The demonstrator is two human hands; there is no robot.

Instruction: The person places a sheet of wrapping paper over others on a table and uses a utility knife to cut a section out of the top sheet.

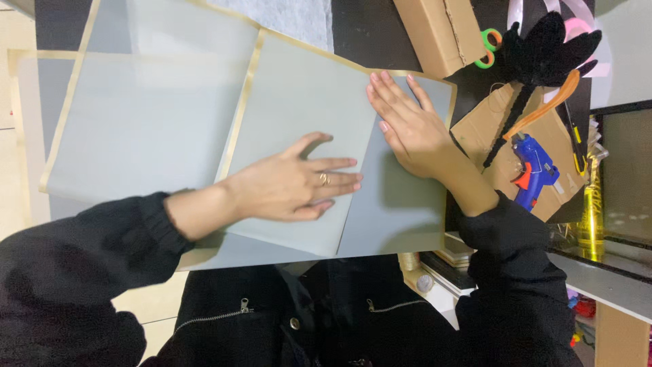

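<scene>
Several large grey sheets with pale yellow borders overlap on a dark table. My left hand [295,185], a ring on one finger, lies flat with fingers apart on the top grey sheet [299,95], close to its right edge. My right hand [407,126] presses flat on the grey sheet underneath [401,217], fingers pointing up and left toward the top sheet's edge. Neither hand grips anything. Both arms wear black sleeves.
At the right lie pieces of brown cardboard [543,136], a blue glue gun [533,166], green-and-orange scissors [487,47], a black fuzzy object [543,47], an orange-handled tool [543,105] and a cardboard box [441,30]. A yellow bottle [592,217] stands at the far right.
</scene>
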